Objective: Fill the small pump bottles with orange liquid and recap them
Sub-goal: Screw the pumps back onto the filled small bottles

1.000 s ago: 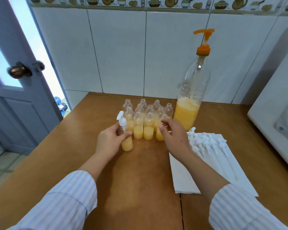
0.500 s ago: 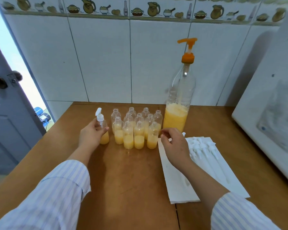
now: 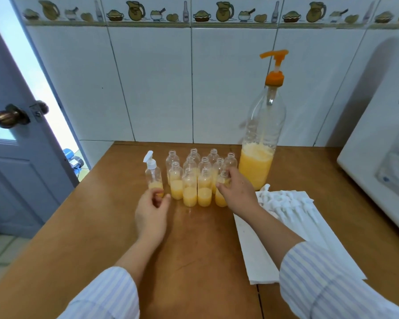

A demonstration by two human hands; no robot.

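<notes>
Capped bottle (image 3: 154,174) left of uncapped bottles (image 3: 197,178); pump caps (image 3: 286,201) seemingly on paper (image 3: 253,249), right

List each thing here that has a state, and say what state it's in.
Capped bottle: pump on, upright, part full.
Uncapped bottles: open, upright, part full.
Large pump bottle: capped, about a third full.
Loose pumps: lying on paper.
Left hand: empty.
Right hand: gripping front-right bottle.
Door: ajar.
</notes>
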